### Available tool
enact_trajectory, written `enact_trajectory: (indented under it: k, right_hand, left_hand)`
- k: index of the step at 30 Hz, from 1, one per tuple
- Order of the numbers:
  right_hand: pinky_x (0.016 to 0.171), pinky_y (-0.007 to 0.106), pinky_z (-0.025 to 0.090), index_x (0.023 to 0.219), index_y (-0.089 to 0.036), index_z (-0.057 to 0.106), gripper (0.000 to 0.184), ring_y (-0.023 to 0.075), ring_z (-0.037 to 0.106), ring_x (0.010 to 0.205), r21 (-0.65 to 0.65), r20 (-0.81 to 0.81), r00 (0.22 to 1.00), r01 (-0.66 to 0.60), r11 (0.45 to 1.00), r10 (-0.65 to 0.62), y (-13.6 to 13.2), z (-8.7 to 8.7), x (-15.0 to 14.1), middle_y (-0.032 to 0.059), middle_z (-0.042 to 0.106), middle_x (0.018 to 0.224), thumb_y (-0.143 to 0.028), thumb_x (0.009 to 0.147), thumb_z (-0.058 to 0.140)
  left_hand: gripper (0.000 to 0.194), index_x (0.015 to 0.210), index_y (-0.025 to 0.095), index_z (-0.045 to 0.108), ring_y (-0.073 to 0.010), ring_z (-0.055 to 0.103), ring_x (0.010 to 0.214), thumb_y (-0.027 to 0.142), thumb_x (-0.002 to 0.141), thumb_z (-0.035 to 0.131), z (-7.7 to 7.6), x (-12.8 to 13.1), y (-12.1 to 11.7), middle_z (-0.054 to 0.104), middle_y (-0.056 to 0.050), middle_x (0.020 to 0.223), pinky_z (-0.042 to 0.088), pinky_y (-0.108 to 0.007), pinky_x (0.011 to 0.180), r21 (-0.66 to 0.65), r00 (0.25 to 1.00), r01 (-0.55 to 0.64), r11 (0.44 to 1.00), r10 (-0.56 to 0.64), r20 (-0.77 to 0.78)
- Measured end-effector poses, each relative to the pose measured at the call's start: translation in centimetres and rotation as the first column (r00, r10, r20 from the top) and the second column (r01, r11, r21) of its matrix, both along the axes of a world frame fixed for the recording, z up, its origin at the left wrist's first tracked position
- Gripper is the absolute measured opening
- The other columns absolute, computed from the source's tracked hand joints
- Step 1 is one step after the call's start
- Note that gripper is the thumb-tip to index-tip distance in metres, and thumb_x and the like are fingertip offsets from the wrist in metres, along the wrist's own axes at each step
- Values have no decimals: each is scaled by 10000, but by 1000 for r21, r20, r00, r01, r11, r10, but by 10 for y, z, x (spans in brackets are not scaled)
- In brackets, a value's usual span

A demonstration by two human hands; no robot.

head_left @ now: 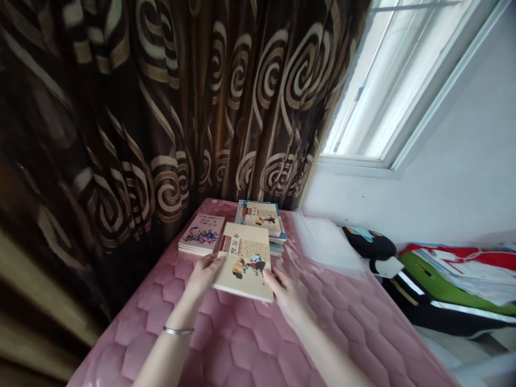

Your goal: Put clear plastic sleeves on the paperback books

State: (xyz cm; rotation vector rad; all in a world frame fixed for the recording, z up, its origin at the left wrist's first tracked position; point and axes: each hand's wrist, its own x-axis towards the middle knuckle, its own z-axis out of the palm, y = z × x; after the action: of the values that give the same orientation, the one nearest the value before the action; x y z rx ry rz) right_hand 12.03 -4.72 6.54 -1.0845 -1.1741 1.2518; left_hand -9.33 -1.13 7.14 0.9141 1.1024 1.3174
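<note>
A cream-coloured book (246, 252) with figures and dark characters on its cover is held between both of my hands, above the pink quilted surface. My left hand (205, 273) grips its left edge, and a silver bangle sits on that wrist. On the opposite edge, my right hand (284, 287) has its thumb on the cover, with the fingers mostly beneath. Just beyond lies a stack of books (264, 216), its top cover looking much like the held one. To the left is a shorter pile of pink-covered books (200, 232).
Pink quilted padding (237, 344) spreads beneath everything. Clear plastic sheets (328, 244) lie at its right side. A dark patterned curtain (242, 97) hangs behind, beside a window (374, 91). Farther right are a black bag (368, 242) and a green-and-black bag (427, 279) with papers on it.
</note>
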Motion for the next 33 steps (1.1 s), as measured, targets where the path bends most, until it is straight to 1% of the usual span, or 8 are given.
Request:
enact_trajectory:
  k: [4,6,8,13,15,17,20,33]
  right_hand:
    - [354,259,421,875,-208,599,400,144,531,418,22,-131,991,-13,1000,16,39,2,-44,-16,622,630,-555,688,662]
    - [351,257,410,857,-209,582,433,142,528,407,18,-157,988,-3,1000,6,64,0,-67,-22,619,615,-579,651,676]
    - [351,262,414,838,-215,563,471,150,537,412,-9,-166,986,0,1000,-2,91,-2,-87,-20,623,609,-607,608,685]
    - [403,273,462,794,-221,555,399,154,566,439,-80,-129,992,2,997,-12,149,-6,-126,-14,624,591,-569,645,682]
    - [420,282,475,783,-221,562,352,156,569,442,-107,-105,994,3,994,-15,164,-10,-135,-19,610,564,-530,668,685]
    - [427,285,481,765,-222,566,317,152,561,434,-126,-84,996,6,992,-16,173,-16,-141,-27,593,539,-503,681,689]
    - [419,279,479,710,-227,558,300,135,524,402,-148,-55,998,13,989,-21,179,-26,-146,-44,549,484,-491,684,698]
    - [415,232,501,905,-180,620,242,139,600,435,-155,223,974,59,986,-23,184,-35,-151,-1,639,605,-407,842,564]
  left_hand:
    - [324,1020,132,630,-182,674,772,335,767,629,8,-40,19,719,-84,870,520,-283,687,25,976,-211,977,209,55]
    - [298,1023,130,611,-182,668,785,318,848,459,1,-48,24,700,-91,889,517,-303,703,67,917,-384,921,389,-83]
    - [315,1000,131,600,-191,655,818,231,860,336,-15,-41,22,679,-100,906,500,-332,748,147,761,-518,842,533,-369]
    - [130,742,174,637,-251,609,875,150,746,509,-56,15,1,663,-97,835,425,-372,819,168,732,-325,931,360,-579]
    - [200,822,187,651,-262,582,943,143,786,459,-61,33,-6,648,-110,946,384,-396,855,194,526,-50,980,191,-829]
    - [238,881,186,648,-263,573,946,147,813,423,-61,40,-9,627,-112,1002,369,-401,851,148,357,68,987,115,-927]
    - [261,920,181,641,-259,572,933,157,837,395,-59,39,-7,614,-110,1009,367,-387,820,98,278,80,992,72,-958]
    - [244,956,181,629,-245,573,949,170,841,414,-58,40,-3,610,-100,1044,367,-372,827,49,221,51,998,36,-975]
